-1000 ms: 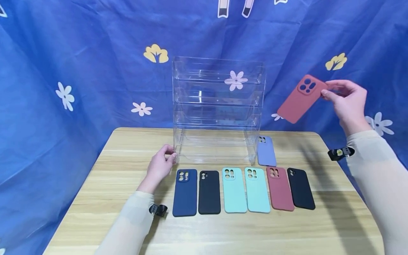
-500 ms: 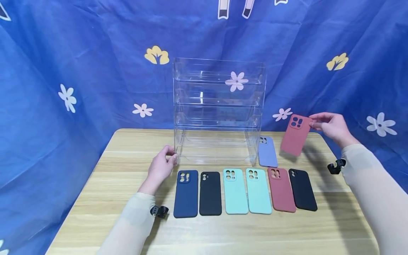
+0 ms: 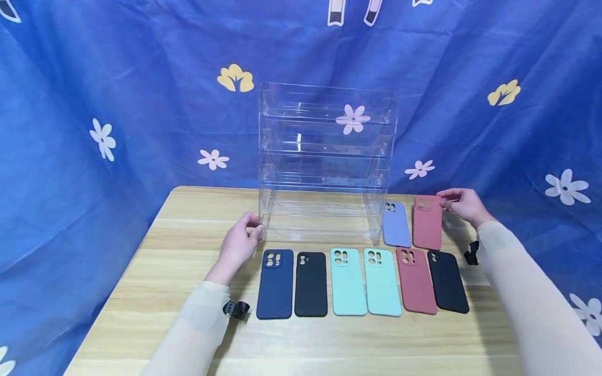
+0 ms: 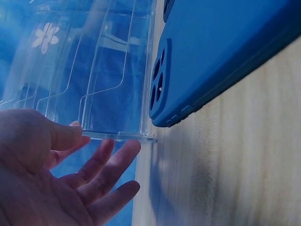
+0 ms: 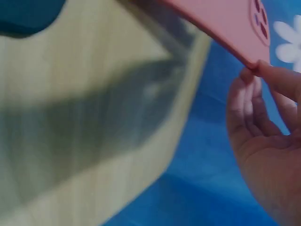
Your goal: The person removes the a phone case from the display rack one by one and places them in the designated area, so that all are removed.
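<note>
My right hand (image 3: 463,205) pinches the top corner of a brick-red phone case (image 3: 427,223) between thumb and fingers. The case is low over the wooden table (image 3: 188,261), just right of a lavender case (image 3: 396,224). In the right wrist view the brick-red case (image 5: 221,23) slants above the tabletop, and the right hand (image 5: 268,136) grips its edge. My left hand (image 3: 237,244) rests at the front left corner of a clear acrylic tiered rack (image 3: 324,156). Close up, the left hand's (image 4: 56,174) thumb touches the rack (image 4: 94,70) and its fingers are loosely straight.
A row of cases lies in front of the rack: dark blue (image 3: 274,284), black (image 3: 310,284), two mint (image 3: 348,282), another brick-red (image 3: 416,280) and black (image 3: 448,282). A blue flowered cloth (image 3: 117,78) hangs behind and around the table.
My right hand has carried the brick-red case down from high on the right to beside the lavender case. The left hand has stayed at the rack's corner.
</note>
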`<act>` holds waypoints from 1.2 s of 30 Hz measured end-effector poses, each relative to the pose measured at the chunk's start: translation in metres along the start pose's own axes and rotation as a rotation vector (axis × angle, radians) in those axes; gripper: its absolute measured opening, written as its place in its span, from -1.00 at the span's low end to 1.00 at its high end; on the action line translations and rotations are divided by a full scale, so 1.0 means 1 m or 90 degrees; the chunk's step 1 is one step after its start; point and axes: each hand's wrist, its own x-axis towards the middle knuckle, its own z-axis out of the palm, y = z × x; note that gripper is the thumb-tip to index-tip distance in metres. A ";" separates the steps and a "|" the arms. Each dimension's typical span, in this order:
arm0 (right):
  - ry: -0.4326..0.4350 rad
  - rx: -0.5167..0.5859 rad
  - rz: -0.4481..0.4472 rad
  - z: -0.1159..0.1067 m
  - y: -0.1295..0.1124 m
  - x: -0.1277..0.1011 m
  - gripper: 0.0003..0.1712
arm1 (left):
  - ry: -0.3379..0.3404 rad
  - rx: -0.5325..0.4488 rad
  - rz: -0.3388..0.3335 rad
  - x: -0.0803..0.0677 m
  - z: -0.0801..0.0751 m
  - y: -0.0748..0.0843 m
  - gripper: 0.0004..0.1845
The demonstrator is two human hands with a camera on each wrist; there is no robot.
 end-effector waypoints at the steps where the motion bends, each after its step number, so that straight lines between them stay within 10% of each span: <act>1: 0.006 -0.012 -0.001 0.004 0.003 0.001 -0.60 | 0.000 0.000 0.002 0.000 0.000 0.000 -0.74; 17: 0.036 -0.135 0.026 0.027 0.037 0.001 -0.71 | -0.014 -0.005 0.006 0.001 0.008 0.005 -0.75; 36: 0.243 -0.216 -0.105 0.071 -0.017 -0.058 -0.67 | -0.001 -0.017 -0.016 -0.005 0.001 0.001 -0.70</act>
